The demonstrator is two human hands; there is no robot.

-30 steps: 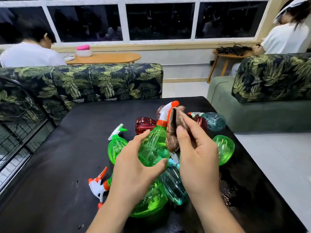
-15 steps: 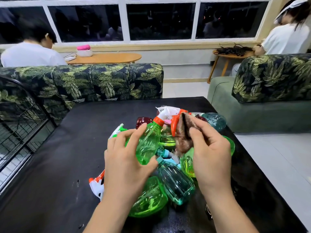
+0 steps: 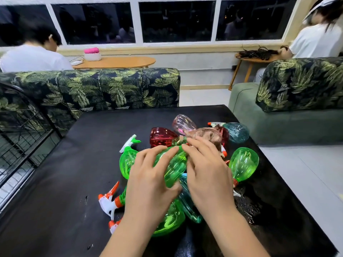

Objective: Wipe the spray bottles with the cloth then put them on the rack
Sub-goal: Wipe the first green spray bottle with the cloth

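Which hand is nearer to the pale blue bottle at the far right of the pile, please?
Right. The right hand, holding the cloth, lies just left of the pale blue bottle; the left hand grips the green bottle farther left.

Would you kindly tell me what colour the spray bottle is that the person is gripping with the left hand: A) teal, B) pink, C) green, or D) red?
C: the left hand grips a clear green bottle lifted above the pile, while the right hand holds the brown cloth at its neck end.
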